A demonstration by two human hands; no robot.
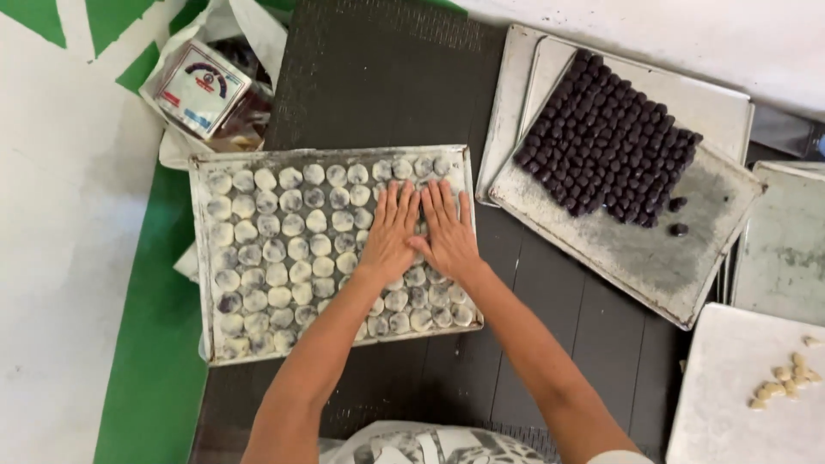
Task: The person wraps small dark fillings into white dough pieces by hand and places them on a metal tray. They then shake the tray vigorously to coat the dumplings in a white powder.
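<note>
A floured metal tray (203, 258) on the dark table holds several rows of pale, flour-dusted dough balls (284, 249) with dark filling showing through. My left hand (391, 232) lies flat, palm down, on the balls in the tray's right part. My right hand (447, 228) rests flat beside it, fingers together, touching the balls too. Both hands press side by side and hold nothing.
To the right, a tilted metal tray (687, 275) carries several rows of small dark balls (606, 137), two loose ones beside them. More trays sit at the right edge, one with pale dough bits (786, 378). A plastic bag with a packet (202, 86) lies at upper left.
</note>
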